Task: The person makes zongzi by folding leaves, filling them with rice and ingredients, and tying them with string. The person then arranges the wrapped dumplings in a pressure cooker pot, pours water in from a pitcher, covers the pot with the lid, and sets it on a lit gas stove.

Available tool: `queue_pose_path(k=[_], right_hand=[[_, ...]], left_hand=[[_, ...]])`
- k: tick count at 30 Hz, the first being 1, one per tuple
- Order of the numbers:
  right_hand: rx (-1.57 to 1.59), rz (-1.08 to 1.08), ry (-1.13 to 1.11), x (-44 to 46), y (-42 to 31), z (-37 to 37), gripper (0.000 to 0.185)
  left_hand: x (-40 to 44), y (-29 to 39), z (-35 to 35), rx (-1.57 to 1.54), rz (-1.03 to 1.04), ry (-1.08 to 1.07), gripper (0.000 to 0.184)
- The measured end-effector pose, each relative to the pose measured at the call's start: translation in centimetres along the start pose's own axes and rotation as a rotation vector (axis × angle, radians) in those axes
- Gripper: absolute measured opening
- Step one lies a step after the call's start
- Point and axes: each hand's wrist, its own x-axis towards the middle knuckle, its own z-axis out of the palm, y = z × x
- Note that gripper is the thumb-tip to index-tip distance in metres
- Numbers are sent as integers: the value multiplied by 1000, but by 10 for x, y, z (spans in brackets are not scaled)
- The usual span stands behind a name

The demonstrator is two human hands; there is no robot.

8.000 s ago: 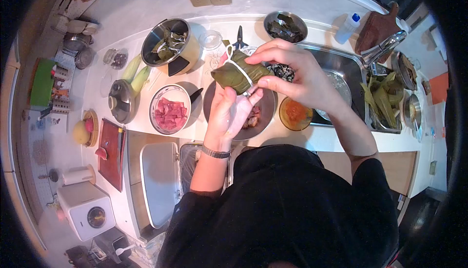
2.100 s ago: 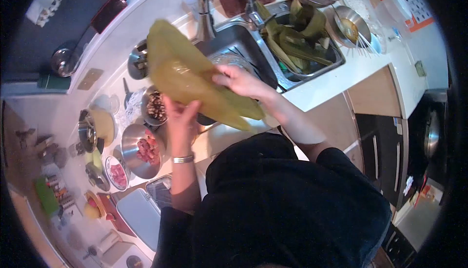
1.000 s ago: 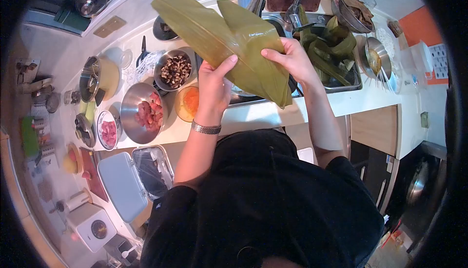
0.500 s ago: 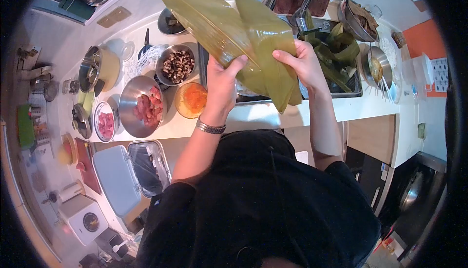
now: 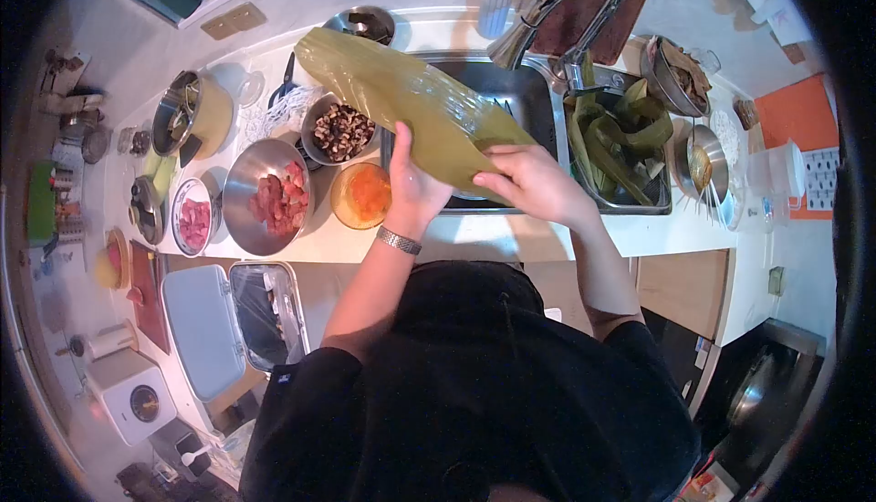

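1. Your left hand (image 5: 418,184) grasps the long olive-green leaf (image 5: 401,100), thumb in front, fingers hidden behind.
2. Your right hand (image 5: 540,183) pinches its lower end.
3. Smooth and broad, it slants above the rectangular steel sink (image 5: 540,105), glossy (wet-looking, even) with bright highlights.

A gap separates the leaf (image 5: 383,88) from the faucet (image 5: 514,44), which obstructs access over the sink (image 5: 538,105).
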Motion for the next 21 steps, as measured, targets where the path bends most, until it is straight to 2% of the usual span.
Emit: queue_pose_path(k=[1,3,5,7,9,10,14,16,17,19,21], right_hand=[[0,-5,-9,-1,-1,-3,23],[199,281,-25,-3,-1,-10,27],[516,392,14,-8,18,-11,25],[522,463,126,-6,19,-26,27],[644,325,280,1,3,-47,38],[695,352,259,0,6,-56,47],[586,256,270,3,11,-77,53],[308,102,175,4,15,-85,54],[295,89,172,4,12,-91,54],[323,175,-48,1,-2,-101,55],[296,94,-68,-3,6,-99,55]], left_hand=[[-1,4,1,-56,-4,-41,61],[4,6,4,-106,-10,-71,57],[7,11,3,-115,-17,-26,56],[10,13,-6,-73,2,0,58],[10,13,-11,-35,-1,30,59],[9,14,-10,-7,-30,22,58],[14,9,-15,43,-61,53,56],[13,9,-9,89,-60,44,55],[11,11,-6,137,-55,57,54],[9,15,-3,143,-69,69,53],[7,16,-5,194,-76,51,55]])
